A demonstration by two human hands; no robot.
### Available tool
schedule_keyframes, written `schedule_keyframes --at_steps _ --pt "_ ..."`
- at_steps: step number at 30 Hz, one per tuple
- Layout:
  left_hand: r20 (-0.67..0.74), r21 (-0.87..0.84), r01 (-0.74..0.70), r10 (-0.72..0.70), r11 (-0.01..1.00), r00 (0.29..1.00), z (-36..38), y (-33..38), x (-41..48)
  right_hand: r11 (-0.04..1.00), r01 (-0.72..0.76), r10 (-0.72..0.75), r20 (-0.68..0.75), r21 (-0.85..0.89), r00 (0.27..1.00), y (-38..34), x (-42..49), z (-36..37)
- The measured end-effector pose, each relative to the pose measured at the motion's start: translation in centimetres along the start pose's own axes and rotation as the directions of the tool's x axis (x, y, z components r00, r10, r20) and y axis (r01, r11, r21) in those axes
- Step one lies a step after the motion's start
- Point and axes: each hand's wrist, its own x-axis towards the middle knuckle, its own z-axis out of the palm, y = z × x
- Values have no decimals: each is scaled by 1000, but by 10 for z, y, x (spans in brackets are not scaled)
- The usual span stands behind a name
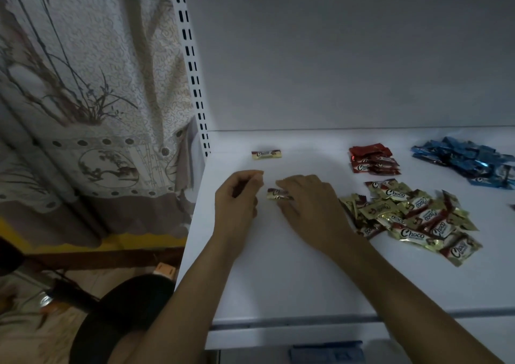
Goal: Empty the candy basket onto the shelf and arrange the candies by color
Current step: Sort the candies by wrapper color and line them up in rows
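Ok, head view, single camera. White shelf (278,266), smooth and flat with a matte finish and a back panel in the same white. A slotted upright (192,65) runs up its left edge, with two columns of rectangular slots.

Two loose candies and three piles, all in crinkled foil pillow wrappers:
- lone gold candy (266,154): flat at back left, apart from everything else.
- gold candy (279,194): flat on the shelf between the hands, brown "Choco" band on it.
- gold pile (412,216): right of the hands, well over ten, overlapping, so no exact count.
- red pile (373,160): behind the gold pile, a small stack of roughly five.
- blue pile (468,160): far right at the back, many, shiny, too jumbled to count.

Right hand (306,199): fingertips bent down over the right end of the gold candy, gripping it against the shelf.
Left hand (238,196): fingers curled in, thumb near the index tip, just left of that candy. Can't tell whether it holds anything.

Left of the shelf hangs a textured curtain (83,85) with a bamboo print.
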Motion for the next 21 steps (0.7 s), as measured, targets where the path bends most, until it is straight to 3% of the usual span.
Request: schedule_keyframes --at_steps 3,9,14,21 --pt "-10 -7 15 -15 1000 1000 1 3 0 995 92 -87 85 -47 992 -1 -1 0" --pt "-18 -90 40 -42 995 999 0 5 2 997 2 -20 227 80 974 5 35 11" --pt "70 29 -19 16 999 997 2 2 -1 996 -50 26 282 75 959 11 71 23" --pt "61 31 -21 19 999 998 2 2 0 986 -120 98 183 114 978 8 86 27"
